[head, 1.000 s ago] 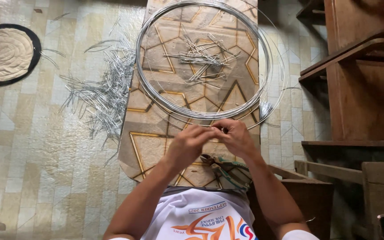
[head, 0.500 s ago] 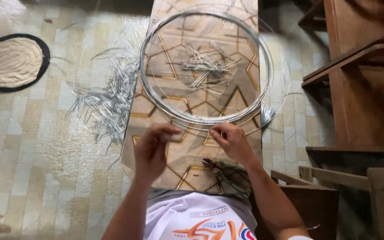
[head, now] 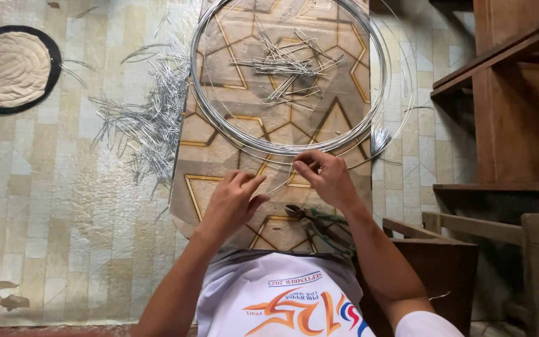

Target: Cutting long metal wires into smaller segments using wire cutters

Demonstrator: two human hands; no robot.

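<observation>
Drawn back in toward the wire since half a second ago: left hand (head: 233, 201), then lifted and blurred out to the side, now settled low over the patterned board (head: 219, 156). Right hand (head: 327, 178) much where it was, at the near arc of the wire coil (head: 285, 81).

Right fingers (head: 310, 163) pinched on a short piece of wire (head: 282, 182) — thin, silvery, slanting down and left from the fingertips toward the left hand. Left fingers (head: 247, 182) curled loosely, tips close to the lower end of that piece; whether touching it, cannot tell. Not clenched, nothing else in that hand.

Coil lying flat on the board, several loops of bright wire, its near edge just beyond both hands. Inside the ring, a small heap of cut wire pieces (head: 285, 65) — straight lengths crossing one another. Left of the board, on the tiled floor (head: 45, 200), a much larger scatter of cut wire (head: 145, 118), fanned out and touching the board's edge.

Pliers (head: 316, 219) with dark green handles resting on the board just beside the right wrist, untouched. Round mat (head: 10, 68) with a dark rim far left on the floor. Wooden furniture (head: 513, 125) along the right side, well apart from the hands.
</observation>
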